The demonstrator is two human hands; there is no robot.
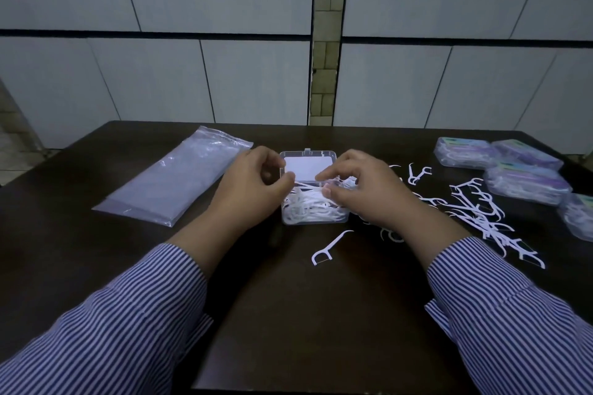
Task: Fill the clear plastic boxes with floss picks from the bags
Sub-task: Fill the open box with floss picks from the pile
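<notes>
Nearest the camera: two striped sleeves (pixel 106 327) reach forward over a dark table (pixel 288 314). One stray floss pick (pixel 327 248) lies alone on the bare top, just short of the box; probably a spill, within easy reach for later.

Centre: an open clear box (pixel 313 199) stands between both hands, its lid (pixel 306 167) hinged back away from the person so the mouth faces up. It is already packed with white picks (pixel 308 207), roughly to the rim.

Left hand (pixel 253 184): fingers curled at the box's left edge, thumb and forefinger closed near the rim. Judged to be steadying the box; whether it pinches a pick or the wall, cannot tell.

Right hand (pixel 362 189): fingers bent down over the box's right side, tips touching the picks, seemingly pressing or tucking them in so the lid can close. Whether any pick is actually gripped is not visible.

Right of the box: a loose heap of picks (pixel 481 215), near the right hand as the working supply.

Left: a flat plastic bag (pixel 173 176), looks emptied, set aside.

Far right: filled boxes (pixel 513 170) grouped together, well apart from the work area.
</notes>
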